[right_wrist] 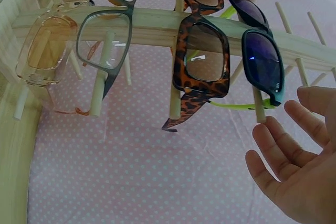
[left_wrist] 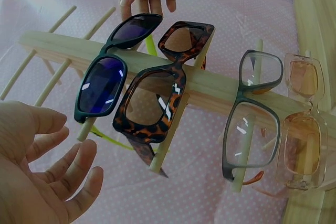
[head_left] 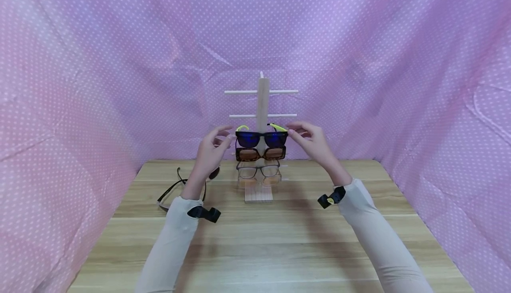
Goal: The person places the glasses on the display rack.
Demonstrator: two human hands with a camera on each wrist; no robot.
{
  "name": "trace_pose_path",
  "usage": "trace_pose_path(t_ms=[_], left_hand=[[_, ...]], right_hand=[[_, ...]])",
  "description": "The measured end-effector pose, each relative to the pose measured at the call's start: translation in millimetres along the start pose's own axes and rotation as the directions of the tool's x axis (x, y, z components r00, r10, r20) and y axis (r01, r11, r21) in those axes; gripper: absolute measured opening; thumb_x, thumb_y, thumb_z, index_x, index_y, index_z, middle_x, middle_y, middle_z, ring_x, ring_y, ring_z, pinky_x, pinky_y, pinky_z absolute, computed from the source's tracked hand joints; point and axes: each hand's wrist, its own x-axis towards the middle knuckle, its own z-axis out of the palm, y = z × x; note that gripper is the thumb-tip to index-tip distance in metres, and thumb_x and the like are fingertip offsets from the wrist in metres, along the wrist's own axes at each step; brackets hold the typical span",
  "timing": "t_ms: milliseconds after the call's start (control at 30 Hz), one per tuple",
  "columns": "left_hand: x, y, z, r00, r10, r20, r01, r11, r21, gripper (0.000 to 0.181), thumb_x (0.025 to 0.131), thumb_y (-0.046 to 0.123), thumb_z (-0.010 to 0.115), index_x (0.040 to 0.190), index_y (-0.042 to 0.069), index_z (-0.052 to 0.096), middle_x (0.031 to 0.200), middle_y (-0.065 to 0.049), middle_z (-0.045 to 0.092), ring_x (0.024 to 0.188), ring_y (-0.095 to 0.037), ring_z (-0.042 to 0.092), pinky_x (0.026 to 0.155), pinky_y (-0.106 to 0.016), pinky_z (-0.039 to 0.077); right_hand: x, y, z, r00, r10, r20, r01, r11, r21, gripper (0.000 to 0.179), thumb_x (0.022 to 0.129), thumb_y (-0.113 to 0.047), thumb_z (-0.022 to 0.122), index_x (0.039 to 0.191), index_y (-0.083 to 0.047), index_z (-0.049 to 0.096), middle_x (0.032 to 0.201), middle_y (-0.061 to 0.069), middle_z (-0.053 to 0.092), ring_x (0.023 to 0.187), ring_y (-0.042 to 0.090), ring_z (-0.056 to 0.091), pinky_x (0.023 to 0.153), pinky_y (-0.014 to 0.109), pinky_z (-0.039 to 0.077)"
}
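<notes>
Nearest, long cream sleeves (head_left: pixel 165 244), reaching over a light wood-grain table (head_left: pixel 259 253), with small black cameras (head_left: pixel 205 213) strapped at both wrists. Beyond, on either side of a pale wooden eyewear stand (head_left: pixel 262 102), a left hand (head_left: pixel 209 152) and a right hand (head_left: pixel 313 145), both loosely opened, with fingers gently bent and nothing gripped; probably spread wide to leave the lenses uncovered. Contact between fingertips and peg ends: cannot tell. Between both hands, black-framed sunglasses (left_wrist: pixel 109 72) with dark blue lenses and yellow-green temples, hung across pale wooden pegs (left_wrist: pixel 83 131), probably for support at both sides. Directly below, rectangular tortoiseshell sunglasses (right_wrist: pixel 203 45) with brown lenses; lower, grey-framed clear glasses (right_wrist: pixel 105 35); lowest, transparent-framed glasses (right_wrist: pixel 50 45) with amber lenses. All facing front, apparently for easy viewing. Above, two further rows of pegs. On the table, partly hidden by the left forearm, dark eyewear (head_left: pixel 214 173), perhaps more than one pair. All around, pink polka-dot cloth (head_left: pixel 359 62), presumably as a plain screen.
</notes>
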Motion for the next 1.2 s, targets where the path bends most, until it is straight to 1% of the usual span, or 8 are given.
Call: trace_pose_path(t_ms=[200, 333, 433, 600, 733, 833, 1033, 1200], left_hand=[[-4.0, 0.2, -7.6, 1.000, 0.020, -0.013, -0.020, 1.000, -0.021, 0.034, 0.103, 0.018, 0.061, 0.137, 0.012, 0.062, 0.119, -0.018, 0.067, 0.084, -0.016, 0.067, 0.077, -0.024, 0.054], [-8.9, 3.4, -12.6, 1.000, 0.031, -0.004, -0.031, 0.999, -0.014, 0.034, 0.104, 0.021, 0.059, 0.137, 0.013, 0.062, 0.118, -0.014, 0.067, 0.084, -0.013, 0.066, 0.077, -0.022, 0.054], [-13.0, 6.1, -16.0, 0.999, 0.044, 0.002, -0.044, 0.999, -0.009, 0.034, 0.105, 0.022, 0.059, 0.137, 0.013, 0.061, 0.118, -0.013, 0.066, 0.084, -0.013, 0.066, 0.077, -0.023, 0.054], [-20.2, 9.6, -21.2, 0.999, 0.052, 0.003, -0.052, 0.999, -0.004, 0.034, 0.104, 0.021, 0.059, 0.138, 0.012, 0.061, 0.118, -0.015, 0.066, 0.084, -0.012, 0.065, 0.076, -0.026, 0.056], [-26.1, 9.7, -25.9, 0.999, 0.044, -0.008, -0.044, 0.999, -0.004, 0.033, 0.104, 0.021, 0.060, 0.136, 0.013, 0.062, 0.117, -0.015, 0.066, 0.083, -0.012, 0.065, 0.074, -0.021, 0.054], [-29.9, 6.6, -29.3, 0.998, 0.052, -0.022, -0.052, 0.999, 0.004, 0.032, 0.103, 0.017, 0.061, 0.135, 0.012, 0.063, 0.115, -0.016, 0.067, 0.081, -0.013, 0.065, 0.073, -0.017, 0.052], [-38.6, -3.3, -36.3, 0.997, 0.060, -0.040, -0.059, 0.998, 0.029, 0.030, 0.102, 0.012, 0.062, 0.131, 0.008, 0.065, 0.115, -0.019, 0.068, 0.082, -0.019, 0.064, 0.075, -0.016, 0.051], [-46.9, -13.2, -43.5, 0.998, 0.045, -0.033, -0.044, 0.998, 0.041, 0.030, 0.103, 0.016, 0.061, 0.132, 0.008, 0.064, 0.112, -0.018, 0.068, 0.080, -0.014, 0.065, 0.075, -0.016, 0.051]], right_hand=[[-3.0, -6, -3, 0.999, -0.021, -0.028, 0.021, 1.000, 0.002, 0.025, 0.100, -0.001, 0.060, 0.123, 0.009, 0.066, 0.118, 0.030, 0.068, 0.096, 0.011, 0.063, 0.090, 0.024, 0.049], [-6.3, -11, -5, 0.998, -0.051, -0.042, 0.051, 0.999, -0.010, 0.024, 0.100, -0.002, 0.061, 0.122, 0.005, 0.068, 0.117, 0.026, 0.070, 0.095, 0.002, 0.061, 0.089, 0.021, 0.049], [-8.6, -15, -7, 0.995, -0.078, -0.056, 0.078, 0.997, 0.007, 0.022, 0.100, -0.005, 0.063, 0.120, 0.001, 0.070, 0.115, 0.022, 0.071, 0.096, -0.003, 0.060, 0.088, 0.018, 0.049], [-14.3, -21, -6, 0.990, -0.119, -0.074, 0.123, 0.991, 0.043, 0.022, 0.101, -0.012, 0.065, 0.117, 0.001, 0.071, 0.115, 0.022, 0.071, 0.101, 0.003, 0.062, 0.089, 0.017, 0.050], [-20.3, -29, -4, 0.989, -0.129, -0.078, 0.133, 0.990, 0.050, 0.023, 0.100, -0.014, 0.065, 0.117, 0.001, 0.071, 0.115, 0.020, 0.072, 0.102, 0.007, 0.064, 0.091, 0.017, 0.050], [-24.2, -34, 0, 0.989, -0.133, -0.072, 0.137, 0.989, 0.063, 0.022, 0.100, -0.012, 0.066, 0.116, 0.001, 0.072, 0.113, 0.018, 0.073, 0.102, 0.008, 0.064, 0.092, 0.017, 0.051], [-31.2, -37, 17, 0.982, -0.176, -0.062, 0.181, 0.980, 0.086, 0.019, 0.098, -0.007, 0.067, 0.113, 0.002, 0.072, 0.109, 0.015, 0.074, 0.096, 0.010, 0.066, 0.088, 0.017, 0.053], [-38.0, -34, 34, 0.980, -0.200, -0.013, 0.200, 0.973, 0.111, 0.018, 0.097, -0.002, 0.066, 0.114, -0.002, 0.073, 0.108, 0.019, 0.074, 0.092, 0.010, 0.067, 0.086, 0.017, 0.054]])
